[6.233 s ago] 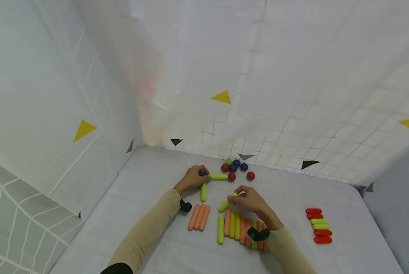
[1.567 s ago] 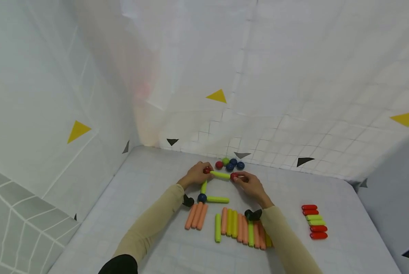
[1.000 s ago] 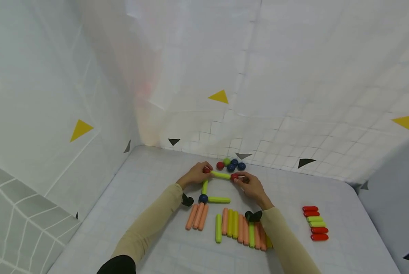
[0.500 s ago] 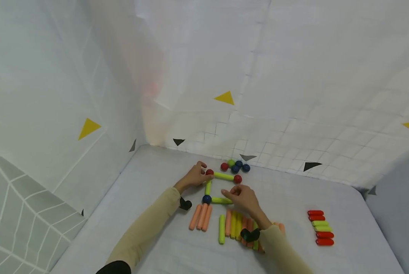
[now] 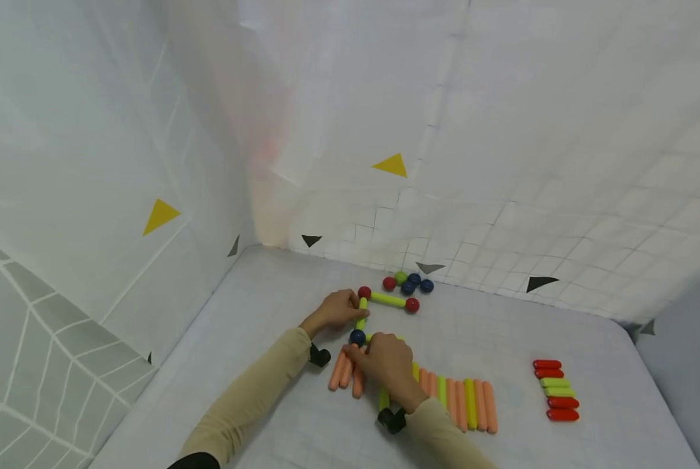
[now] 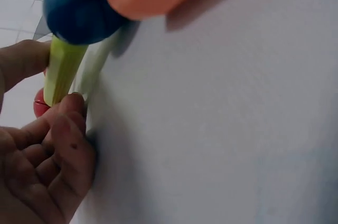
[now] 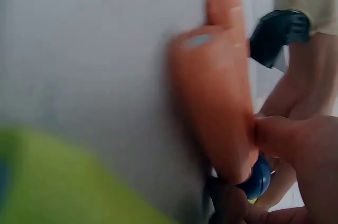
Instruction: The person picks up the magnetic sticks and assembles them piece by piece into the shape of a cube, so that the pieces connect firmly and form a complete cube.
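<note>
My left hand point(image 5: 338, 307) pinches a lime-green toy building stick point(image 6: 64, 71) between thumb and fingers. This stick joins a blue ball point(image 6: 82, 10) at its near end to a red ball point(image 5: 364, 292) at its far end. Another lime-green stick point(image 5: 388, 299) runs from that red ball to a second red ball point(image 5: 412, 305). My right hand point(image 5: 389, 363) grips an orange stick point(image 7: 216, 97), which has a grey disc in its end, with the thumb on its side. Two more orange sticks point(image 5: 338, 371) lie beside it. The right hand partly covers a lime-green stick running from the blue ball.
Right of the right hand lies a row of orange, yellow and lime-green sticks point(image 5: 461, 404). Short red and lime-green pieces point(image 5: 562, 402) form a column farther right. Behind the frame sits a cluster of red, green and blue balls point(image 5: 407, 288), near the white wall point(image 5: 473, 163).
The right hand let go of the right-hand red ball, came down and left, and took hold of an orange stick. My left hand shifted from the red ball to the lime-green stick below it.
</note>
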Demonstrator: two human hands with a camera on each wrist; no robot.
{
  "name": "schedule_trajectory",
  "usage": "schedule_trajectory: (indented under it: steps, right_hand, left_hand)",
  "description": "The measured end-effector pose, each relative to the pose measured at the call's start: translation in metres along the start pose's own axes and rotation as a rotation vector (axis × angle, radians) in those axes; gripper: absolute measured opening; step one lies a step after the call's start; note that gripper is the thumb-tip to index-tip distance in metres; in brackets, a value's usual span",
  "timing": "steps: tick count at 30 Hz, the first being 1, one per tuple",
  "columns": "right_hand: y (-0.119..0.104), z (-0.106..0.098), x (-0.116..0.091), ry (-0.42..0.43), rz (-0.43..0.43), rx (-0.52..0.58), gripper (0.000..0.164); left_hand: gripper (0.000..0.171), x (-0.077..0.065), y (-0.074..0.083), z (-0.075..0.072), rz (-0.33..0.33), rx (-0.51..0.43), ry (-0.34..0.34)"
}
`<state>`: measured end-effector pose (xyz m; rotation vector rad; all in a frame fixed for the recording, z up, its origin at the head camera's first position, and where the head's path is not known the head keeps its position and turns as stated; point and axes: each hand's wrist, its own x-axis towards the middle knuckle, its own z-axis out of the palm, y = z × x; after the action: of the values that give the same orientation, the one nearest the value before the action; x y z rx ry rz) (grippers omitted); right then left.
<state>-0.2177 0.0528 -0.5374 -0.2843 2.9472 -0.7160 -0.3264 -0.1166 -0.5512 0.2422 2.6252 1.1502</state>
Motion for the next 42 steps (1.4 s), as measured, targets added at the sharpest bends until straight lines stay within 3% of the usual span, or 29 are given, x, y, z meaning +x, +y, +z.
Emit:
schedule_trajectory:
  steps: [5,11,19,25,29,37,42]
  right_hand:
    - [0.001,0.000,0.003,-0.071,-0.008,0.058,0.054]
    - [0.002,-0.002,0.004,-0.120,-0.003,0.049,0.035]
    - [0.003,-0.005,-0.004,-0.207,-0.066,0.108,0.027]
    - [0.009,-0.013,-0.009,-0.189,-0.046,0.153,0.025]
    - [0.009,-0.019,-0.010,-0.173,-0.031,0.128,0.028]
    - [0.009,-0.018,-0.011,-0.149,-0.029,0.096,0.031]
    - [0.011,-0.029,-0.008,-0.089,-0.035,0.146,0.027]
  left_hand:
    - [0.037,0.000,0.000,-0.001,0.022,0.030,0.010]
    - [0.037,-0.001,-0.001,-0.002,0.020,0.027,0.004]
    - [0.038,0.001,-0.006,0.000,0.013,0.022,0.028]
    - [0.038,-0.001,-0.004,0.000,0.003,-0.022,0.014]
    - [0.036,-0.003,-0.002,0.000,-0.004,-0.032,0.018]
    - [0.036,-0.004,-0.002,0.002,0.018,0.009,0.037]
    - [0.037,-0.004,-0.003,0.002,0.023,0.025,0.050]
